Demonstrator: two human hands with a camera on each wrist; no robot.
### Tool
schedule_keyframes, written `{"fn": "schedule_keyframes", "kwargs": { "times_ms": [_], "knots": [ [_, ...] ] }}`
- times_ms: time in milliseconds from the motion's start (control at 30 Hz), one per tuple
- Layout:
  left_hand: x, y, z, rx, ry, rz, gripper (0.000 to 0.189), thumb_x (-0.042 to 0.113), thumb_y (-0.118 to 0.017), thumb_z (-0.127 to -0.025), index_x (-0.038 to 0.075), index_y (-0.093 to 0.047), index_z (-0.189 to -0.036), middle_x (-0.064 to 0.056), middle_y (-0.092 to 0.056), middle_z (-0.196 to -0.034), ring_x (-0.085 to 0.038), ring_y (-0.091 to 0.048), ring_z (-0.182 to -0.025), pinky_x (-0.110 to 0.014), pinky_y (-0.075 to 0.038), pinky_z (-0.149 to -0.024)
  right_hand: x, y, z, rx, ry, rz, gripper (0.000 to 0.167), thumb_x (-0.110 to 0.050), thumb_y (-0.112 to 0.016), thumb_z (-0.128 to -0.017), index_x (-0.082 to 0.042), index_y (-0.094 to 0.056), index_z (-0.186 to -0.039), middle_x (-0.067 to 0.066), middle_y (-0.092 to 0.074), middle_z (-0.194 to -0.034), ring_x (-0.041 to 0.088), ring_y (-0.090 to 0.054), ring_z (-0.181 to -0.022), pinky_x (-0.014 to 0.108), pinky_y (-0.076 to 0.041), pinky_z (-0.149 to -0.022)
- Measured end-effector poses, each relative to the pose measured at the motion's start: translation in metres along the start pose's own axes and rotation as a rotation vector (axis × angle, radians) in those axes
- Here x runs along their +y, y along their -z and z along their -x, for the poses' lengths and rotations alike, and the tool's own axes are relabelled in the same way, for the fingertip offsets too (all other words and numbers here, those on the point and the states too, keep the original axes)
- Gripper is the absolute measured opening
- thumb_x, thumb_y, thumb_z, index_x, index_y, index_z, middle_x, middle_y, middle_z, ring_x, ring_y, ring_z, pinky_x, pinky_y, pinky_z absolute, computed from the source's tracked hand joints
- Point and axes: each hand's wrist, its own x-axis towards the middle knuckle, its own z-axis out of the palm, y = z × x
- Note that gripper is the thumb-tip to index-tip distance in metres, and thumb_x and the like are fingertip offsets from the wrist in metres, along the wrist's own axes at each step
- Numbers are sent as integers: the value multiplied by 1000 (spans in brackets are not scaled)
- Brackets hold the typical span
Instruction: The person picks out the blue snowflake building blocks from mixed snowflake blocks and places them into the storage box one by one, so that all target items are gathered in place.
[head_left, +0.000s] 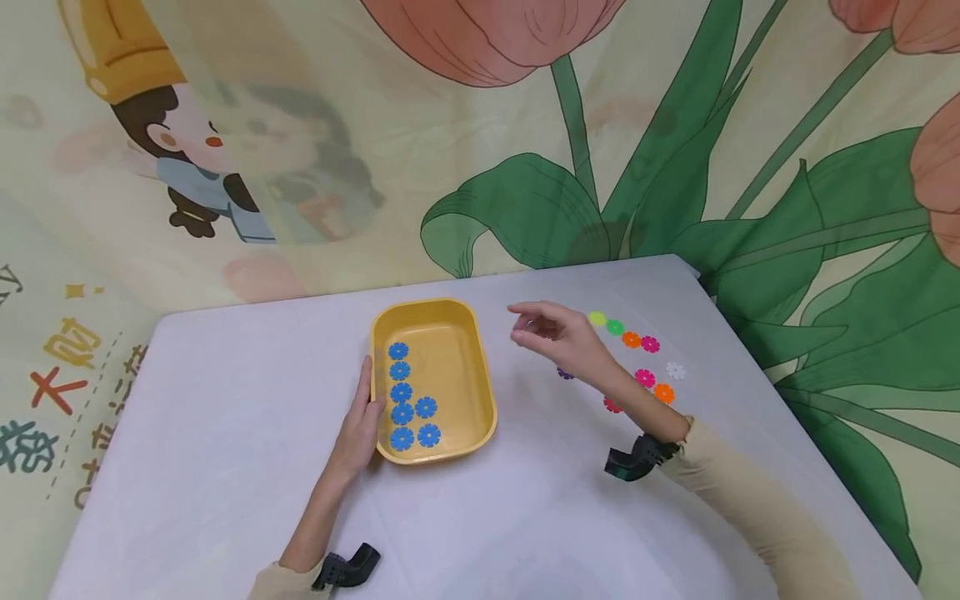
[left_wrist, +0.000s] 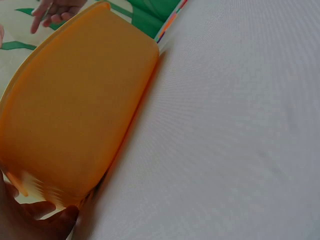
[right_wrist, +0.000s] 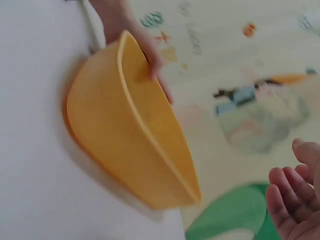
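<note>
A yellow plastic tray (head_left: 453, 367) sits on the white-covered table, with several blue snowflake-shaped discs (head_left: 401, 392) lined up along its left side. My left hand (head_left: 358, 429) grips the tray's left side, its thumb at the rim and its fingers along the outer wall. To the right of the tray, my right hand (head_left: 566, 342) hovers over the table with fingers loosely bent. In the right wrist view, nothing shows between the right fingers (right_wrist: 285, 195). Beneath and beside that hand lie loose discs, one of them purple (head_left: 566, 373) and partly hidden.
More discs are scattered on the right of the table (head_left: 225, 433): yellow (head_left: 597, 318), green (head_left: 615, 327), orange (head_left: 663, 392), pink (head_left: 650, 344) and white (head_left: 676, 371). The right forearm partly covers a red disc (head_left: 613, 405). A printed cloth (head_left: 517, 217) hangs behind the table.
</note>
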Motion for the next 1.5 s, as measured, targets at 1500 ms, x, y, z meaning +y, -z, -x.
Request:
{"fn": "schedule_keyframes", "kwargs": {
  "times_ms": [1500],
  "knots": [
    [1,-1,-1,-13,46,3,64,21,-29,-102,30,3,-157,14,4,-164,-17,3,-153,-50,-4,-124,145,62,-20,-157,-502,450,36,-15,-61,-95,-2,-61,-129,20,-56,-119,34,-56,-113,44,-52,-99]
  ]
}}
